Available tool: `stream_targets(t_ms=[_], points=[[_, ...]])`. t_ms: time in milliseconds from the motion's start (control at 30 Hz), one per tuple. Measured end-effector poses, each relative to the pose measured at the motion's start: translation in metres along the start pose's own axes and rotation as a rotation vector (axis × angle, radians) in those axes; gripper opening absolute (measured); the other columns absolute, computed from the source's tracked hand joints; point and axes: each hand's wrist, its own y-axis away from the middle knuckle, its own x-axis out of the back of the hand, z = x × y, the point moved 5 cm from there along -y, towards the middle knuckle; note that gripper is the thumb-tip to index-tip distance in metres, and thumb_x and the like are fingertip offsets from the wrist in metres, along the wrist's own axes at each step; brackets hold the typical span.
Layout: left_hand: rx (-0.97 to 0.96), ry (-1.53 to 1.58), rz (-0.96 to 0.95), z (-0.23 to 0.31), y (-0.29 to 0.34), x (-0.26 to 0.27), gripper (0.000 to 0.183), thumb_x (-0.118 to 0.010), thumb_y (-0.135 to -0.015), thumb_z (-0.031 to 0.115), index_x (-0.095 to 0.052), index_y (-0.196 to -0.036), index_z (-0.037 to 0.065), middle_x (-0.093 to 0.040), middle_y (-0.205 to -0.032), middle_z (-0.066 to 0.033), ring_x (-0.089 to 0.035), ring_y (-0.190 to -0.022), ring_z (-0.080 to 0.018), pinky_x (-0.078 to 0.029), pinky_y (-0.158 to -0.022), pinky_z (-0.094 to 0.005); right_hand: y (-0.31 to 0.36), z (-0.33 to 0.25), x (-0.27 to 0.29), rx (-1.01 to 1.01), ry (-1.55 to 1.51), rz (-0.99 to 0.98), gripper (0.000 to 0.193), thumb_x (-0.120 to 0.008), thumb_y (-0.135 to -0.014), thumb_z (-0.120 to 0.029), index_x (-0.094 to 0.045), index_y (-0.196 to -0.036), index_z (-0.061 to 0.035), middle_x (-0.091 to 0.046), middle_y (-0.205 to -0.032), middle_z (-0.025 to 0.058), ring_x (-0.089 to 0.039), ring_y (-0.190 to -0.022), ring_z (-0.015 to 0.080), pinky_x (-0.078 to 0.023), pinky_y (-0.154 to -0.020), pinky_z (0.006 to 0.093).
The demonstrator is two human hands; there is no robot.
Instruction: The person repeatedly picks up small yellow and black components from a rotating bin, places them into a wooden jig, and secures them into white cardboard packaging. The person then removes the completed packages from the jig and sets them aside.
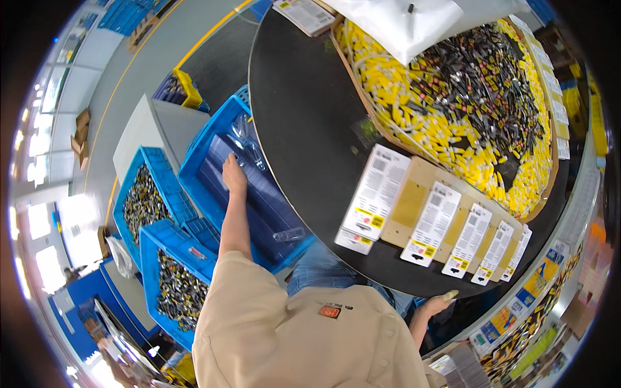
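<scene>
Left hand [234, 174] – arm stretched out to the person's left, over a blue crate [198, 147] beside the round black counter [297, 129]. Clear plastic pieces [289, 235] lie in that crate: colourless, thin-looking, glossy, picking up white glints along their edges. One sits alone toward the crate's near end, longish with rounded corners; others bunch at the far end, just beyond the left fingers, where outlines run together and no count is possible. The dark blue crate interior shows through them.

Left fingers point down toward the plastic; whether they grip a piece or only hang near it, cannot tell – the hand covers the spot. Right hand [436, 305] at the counter's near edge, fingers bent together; what lies beneath them is hidden, so grip cannot be told.

On the counter: a cardboard-walled tray [370, 107] heaped with small yellow and black pieces [479, 71], too small and crowded to make out singly. White printed cards [377, 187] line its near side, overlapping. A white sheet [414, 19] hides part of the heap and is cut off above. The beige sleeve [239, 284] covers the left upper arm.
</scene>
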Motion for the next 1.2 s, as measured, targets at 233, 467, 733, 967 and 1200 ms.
stream_targets(t_ms=[233,467,733,967,1200], points=[[-0.049,-0.001,0.112,0.01,0.009,-0.008,0.021,-0.064,-0.079,0.003,-0.06,-0.1,0.006,-0.06,-0.105,-0.0144,-0.06,-0.097,-0.0377,-0.05,-0.08,-0.0462,0.059,-0.012,-0.014,-0.148,-0.064,-0.132,0.071,-0.039,-0.103,-0.048,-0.038,-0.137,0.0145,-0.047,-0.138,0.0283,-0.048,-0.122,0.035,-0.034,-0.106,0.0367],[-0.012,-0.137,0.127,0.003,0.01,-0.022,0.031,-0.074,-0.076,0.012,-0.057,-0.102,0.011,-0.062,-0.098,-0.0101,-0.06,-0.096,-0.0327,-0.047,-0.076,-0.0467,0.062,-0.123,0.022,0.665,0.439,-0.097,0.071,-0.063,-0.092,-0.03,-0.032,-0.146,0.0051,-0.032,-0.15,0.027,-0.03,-0.139,0.0394,-0.02,-0.115,0.0462],[0.013,0.077,0.087,-0.002,0.016,-0.014,0.031,-0.068,-0.084,0.019,-0.057,-0.11,0.007,-0.062,-0.102,-0.0161,-0.059,-0.099,-0.0398,-0.049,-0.083,-0.0494,0.042,-0.239,-0.003,1.161,0.445,-0.477,0.047,-0.062,-0.085,-0.013,-0.059,-0.131,-0.011,-0.047,-0.143,0.0142,-0.039,-0.136,0.0364,-0.018,-0.116,0.0555],[0.151,0.773,0.468,0.06,0.019,0.178,0.041,-0.061,-0.088,0.005,-0.049,-0.127,0.004,-0.056,-0.12,-0.0188,-0.062,-0.103,-0.0333,-0.056,-0.082,-0.0398,0.091,-0.254,-0.05,1.196,-0.042,-0.541,0.037,-0.064,-0.083,-0.006,-0.065,-0.12,-0.0107,-0.055,-0.132,0.0145,-0.051,-0.124,0.0362,-0.033,-0.109,0.054],[-0.598,1.027,-0.708,0.314,0.218,0.271,0.031,-0.056,-0.082,0.0,-0.064,-0.112,0.003,-0.065,-0.105,-0.01,-0.064,-0.092,-0.0194,-0.05,-0.083,-0.0318,0.109,-0.282,-0.098,1.501,-0.157,-0.669,0.026,-0.063,-0.082,-0.012,-0.067,-0.108,-0.0095,-0.064,-0.118,0.0107,-0.061,-0.105,0.0274,-0.046,-0.089,0.0444]])
